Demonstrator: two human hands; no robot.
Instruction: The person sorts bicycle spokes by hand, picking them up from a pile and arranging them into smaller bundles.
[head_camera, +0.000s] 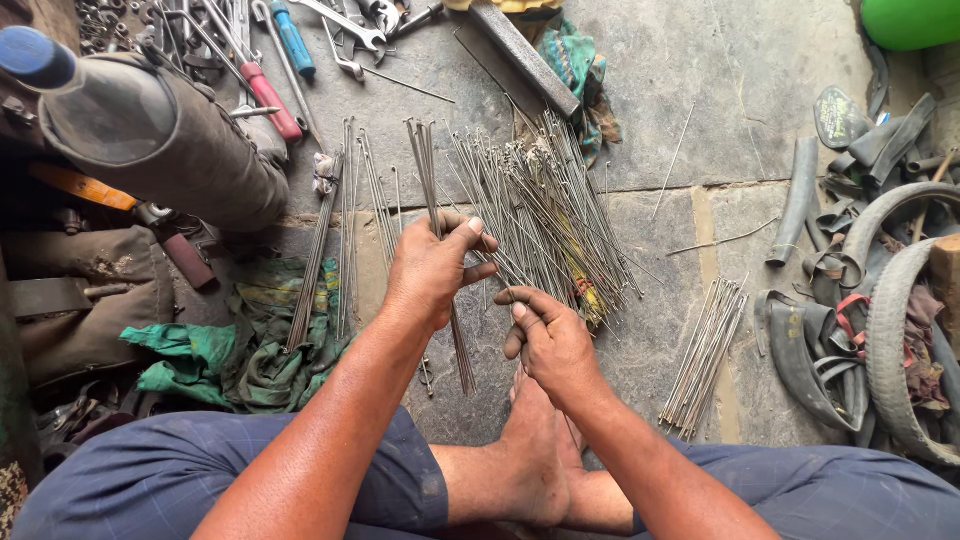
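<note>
I sit cross-legged on a stone floor. My left hand (432, 268) grips a small bundle of thin metal spokes (428, 165) that runs from far above the hand down past the wrist. My right hand (548, 340) is just right of it and lower, its fingers pinched on a single spoke near the big loose pile of spokes (545, 205). The two hands nearly touch. My bare foot (530, 450) rests under the right hand.
Sorted spoke bundles (330, 240) lie left on green rags (250, 345); another bundle (705, 355) lies right. Pliers, screwdrivers and wrenches (280, 60) sit at the top left by a dark cylinder (160, 135). Old tyres and inner tubes (880, 300) crowd the right edge.
</note>
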